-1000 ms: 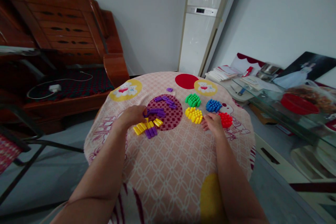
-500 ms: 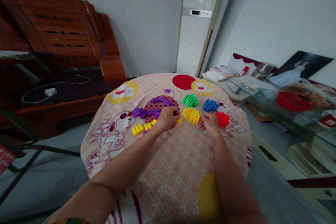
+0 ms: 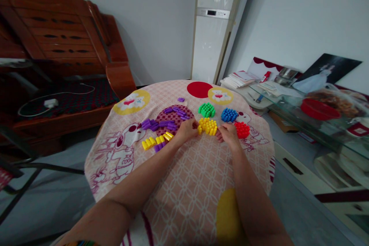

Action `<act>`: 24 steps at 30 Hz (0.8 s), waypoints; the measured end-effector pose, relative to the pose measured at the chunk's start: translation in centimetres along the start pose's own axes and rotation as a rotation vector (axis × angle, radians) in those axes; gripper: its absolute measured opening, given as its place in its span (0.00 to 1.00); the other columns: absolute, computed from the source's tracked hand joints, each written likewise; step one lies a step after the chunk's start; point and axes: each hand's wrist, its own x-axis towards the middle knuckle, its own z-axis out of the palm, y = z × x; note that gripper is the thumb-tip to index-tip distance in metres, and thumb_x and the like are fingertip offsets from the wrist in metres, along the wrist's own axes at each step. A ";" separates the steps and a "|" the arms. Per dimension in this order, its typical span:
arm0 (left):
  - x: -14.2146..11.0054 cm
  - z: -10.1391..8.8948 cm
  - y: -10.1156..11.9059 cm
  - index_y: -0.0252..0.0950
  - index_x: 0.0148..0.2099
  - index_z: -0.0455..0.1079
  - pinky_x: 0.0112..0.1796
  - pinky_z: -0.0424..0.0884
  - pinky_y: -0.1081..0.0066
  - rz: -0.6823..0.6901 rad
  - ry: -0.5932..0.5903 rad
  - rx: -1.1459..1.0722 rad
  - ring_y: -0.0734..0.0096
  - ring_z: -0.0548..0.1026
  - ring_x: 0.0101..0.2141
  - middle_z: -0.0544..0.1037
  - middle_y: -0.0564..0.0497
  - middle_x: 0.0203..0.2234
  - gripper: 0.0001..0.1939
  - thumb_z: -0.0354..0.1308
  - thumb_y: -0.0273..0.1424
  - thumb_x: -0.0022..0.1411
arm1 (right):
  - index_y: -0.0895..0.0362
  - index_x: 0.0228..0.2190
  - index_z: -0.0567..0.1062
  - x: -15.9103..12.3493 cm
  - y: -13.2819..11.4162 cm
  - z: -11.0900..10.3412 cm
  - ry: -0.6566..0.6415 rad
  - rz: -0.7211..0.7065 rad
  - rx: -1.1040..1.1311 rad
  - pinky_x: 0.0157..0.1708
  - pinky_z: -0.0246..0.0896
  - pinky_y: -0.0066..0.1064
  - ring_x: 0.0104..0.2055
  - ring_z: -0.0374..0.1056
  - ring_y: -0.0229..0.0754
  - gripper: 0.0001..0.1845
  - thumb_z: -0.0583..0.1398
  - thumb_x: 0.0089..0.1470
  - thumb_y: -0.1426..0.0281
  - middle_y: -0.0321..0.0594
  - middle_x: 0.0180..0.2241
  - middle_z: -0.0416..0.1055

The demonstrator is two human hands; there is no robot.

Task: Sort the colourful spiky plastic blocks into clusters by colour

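A yellow cluster of small plastic pegs (image 3: 208, 126) stands between my two hands on the round table. My left hand (image 3: 187, 130) is pinched at its left edge, with a yellow peg at the fingertips. At the cluster's right side, my right hand (image 3: 228, 133) has its fingers curled in; what they hold, if anything, is hidden. Beside that hand stands a red cluster (image 3: 242, 130). Behind are a green cluster (image 3: 206, 110) and a blue cluster (image 3: 229, 115). Left of my left hand lie yellow pegs (image 3: 148, 143) and purple pegs (image 3: 150, 124).
A patterned cloth (image 3: 184, 184) covers the table. One purple piece (image 3: 181, 99) lies apart towards the back. On the right, a glass shelf (image 3: 288, 109) carries a red bowl (image 3: 319, 109) and papers. A wooden bench (image 3: 69, 46) stands at the left.
My left hand has moved right, up to the yellow cluster, with the yellow peg at its fingertips. My right hand stays by the cluster. The view has shifted slightly.
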 end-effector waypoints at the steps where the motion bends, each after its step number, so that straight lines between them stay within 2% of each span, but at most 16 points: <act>1: -0.1 0.0 -0.1 0.32 0.37 0.73 0.31 0.68 0.76 0.027 -0.017 0.035 0.74 0.75 0.28 0.78 0.53 0.28 0.12 0.60 0.22 0.47 | 0.55 0.22 0.68 0.1 0.1 0.0 -0.003 -0.001 -0.002 0.13 0.62 0.25 0.15 0.67 0.38 0.11 0.54 0.56 0.71 0.33 0.15 0.70; 4: -0.5 0.2 0.0 0.32 0.37 0.72 0.31 0.67 0.75 0.069 -0.013 0.098 0.73 0.73 0.29 0.77 0.52 0.28 0.12 0.64 0.26 0.47 | 0.55 0.22 0.68 0.3 0.4 0.0 -0.006 -0.014 0.001 0.13 0.62 0.26 0.15 0.67 0.39 0.11 0.54 0.56 0.71 0.33 0.15 0.70; 10: -0.3 0.9 0.2 0.33 0.35 0.69 0.30 0.65 0.75 0.041 0.063 0.061 0.74 0.71 0.28 0.75 0.53 0.27 0.11 0.65 0.30 0.49 | 0.55 0.23 0.68 0.5 0.7 0.0 -0.013 -0.010 0.005 0.13 0.63 0.26 0.15 0.67 0.39 0.11 0.54 0.57 0.71 0.32 0.15 0.70; 17: -0.4 1.2 0.3 0.33 0.38 0.69 0.30 0.65 0.74 0.032 0.082 0.083 0.73 0.71 0.28 0.75 0.53 0.28 0.16 0.68 0.33 0.47 | 0.56 0.23 0.68 0.5 0.8 0.0 -0.007 -0.029 0.014 0.11 0.61 0.24 0.14 0.66 0.37 0.11 0.54 0.57 0.72 0.32 0.16 0.70; 19: -0.5 0.5 0.5 0.33 0.39 0.69 0.31 0.65 0.74 0.045 0.062 0.133 0.72 0.72 0.30 0.76 0.52 0.29 0.17 0.68 0.32 0.47 | 0.56 0.23 0.69 0.5 0.9 0.0 -0.005 -0.039 0.018 0.12 0.61 0.24 0.14 0.66 0.37 0.10 0.55 0.56 0.72 0.32 0.16 0.70; 21: -0.6 -1.1 0.7 0.33 0.40 0.70 0.32 0.66 0.73 0.073 0.027 0.244 0.70 0.73 0.31 0.77 0.50 0.31 0.15 0.67 0.30 0.49 | 0.56 0.23 0.69 0.5 1.0 0.1 -0.006 -0.042 0.023 0.12 0.61 0.23 0.14 0.66 0.37 0.10 0.56 0.56 0.71 0.32 0.16 0.70; 24: -1.1 -5.3 0.5 0.34 0.37 0.72 0.34 0.65 0.71 0.079 -0.045 0.496 0.66 0.74 0.33 0.78 0.48 0.32 0.08 0.63 0.29 0.52 | 0.56 0.24 0.69 0.5 1.0 0.1 -0.003 -0.033 0.027 0.11 0.61 0.23 0.14 0.66 0.36 0.10 0.55 0.56 0.72 0.32 0.16 0.70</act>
